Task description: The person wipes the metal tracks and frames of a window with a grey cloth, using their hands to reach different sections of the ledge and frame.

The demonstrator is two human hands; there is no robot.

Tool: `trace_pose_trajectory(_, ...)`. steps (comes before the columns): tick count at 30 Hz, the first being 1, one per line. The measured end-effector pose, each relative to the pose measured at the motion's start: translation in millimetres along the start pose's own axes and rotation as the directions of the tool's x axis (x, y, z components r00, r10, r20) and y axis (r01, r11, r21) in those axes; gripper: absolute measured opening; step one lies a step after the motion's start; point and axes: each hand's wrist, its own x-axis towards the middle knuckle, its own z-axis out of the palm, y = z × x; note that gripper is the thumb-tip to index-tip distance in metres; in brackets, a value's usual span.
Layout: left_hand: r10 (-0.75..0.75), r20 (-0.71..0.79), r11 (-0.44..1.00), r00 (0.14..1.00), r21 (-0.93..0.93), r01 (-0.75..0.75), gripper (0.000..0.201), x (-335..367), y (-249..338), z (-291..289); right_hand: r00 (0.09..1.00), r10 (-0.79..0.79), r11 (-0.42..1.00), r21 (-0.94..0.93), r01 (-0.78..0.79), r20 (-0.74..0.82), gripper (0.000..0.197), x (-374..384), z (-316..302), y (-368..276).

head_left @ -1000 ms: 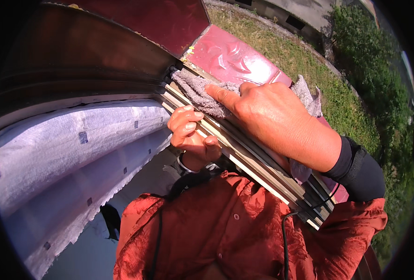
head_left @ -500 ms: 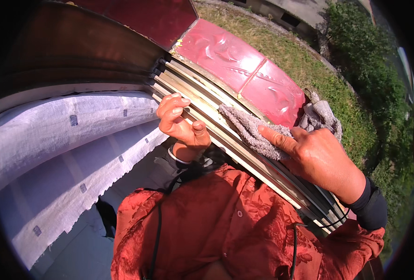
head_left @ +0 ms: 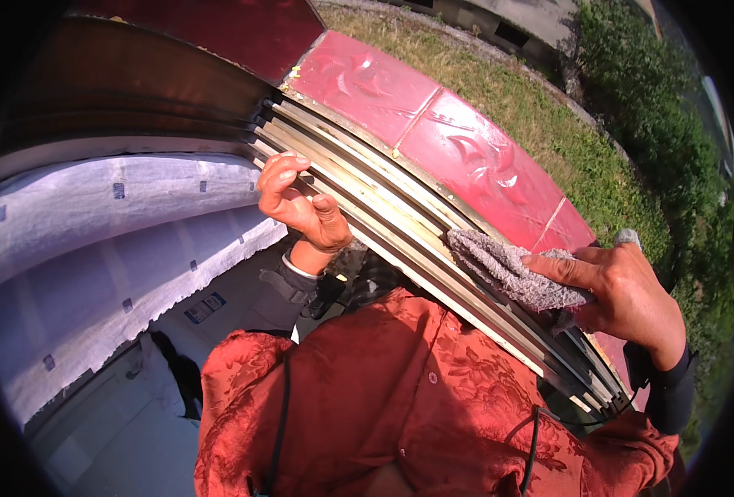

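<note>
Nearest: red patterned shirt [head_left: 367, 389] of the wearer, front filling the lower middle. Left hand [head_left: 305, 207]: fingers loosely curled, palm partly up, holding nothing, at the inner edge of the pale multi-rail track [head_left: 392, 203]; contact with the rail cannot be told. White curtain [head_left: 118, 195] with small dark squares hangs to its left. Right hand [head_left: 632, 290]: grips the grey cloth [head_left: 507, 265], index finger laid along its top. Cloth lies bunched on the outer rails, right of the track's middle, beside the red tiles [head_left: 466, 149]. Progress, as judged: wiping appears under way, not finished; 1 patch of track is under the cloth, with bare rail on both sides of it. Brownish marks show on the upper-left stretch; which parts are done or left cannot be settled from this view. Beyond the tiles: grass [head_left: 565, 157], then dark green foliage [head_left: 632, 99] at far right.
</note>
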Motion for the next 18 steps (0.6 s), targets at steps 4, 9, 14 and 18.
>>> trace_pose_trajectory(4,0.004,0.005,1.000,1.000,0.021,-0.004,0.042,1,0,-1,0.961,-0.147,0.978,0.109,0.176,-0.233,0.061,71,27,6)
trace_pose_trajectory(9,-0.055,0.036,0.998,0.998,0.031,0.054,0.051,-3,2,-5,0.962,-0.157,0.987,-0.013,0.158,-0.225,0.055,114,32,-21)
trace_pose_trajectory(14,-0.012,-0.003,1.000,1.000,0.019,0.012,0.042,-4,-1,-4,0.989,-0.103,0.994,-0.037,0.100,-0.107,0.057,68,30,-20)
trace_pose_trajectory(18,-0.008,0.015,1.000,1.000,0.022,0.008,0.043,-4,-1,-4,1.000,-0.013,0.982,-0.186,0.012,-0.002,0.059,45,24,-27)
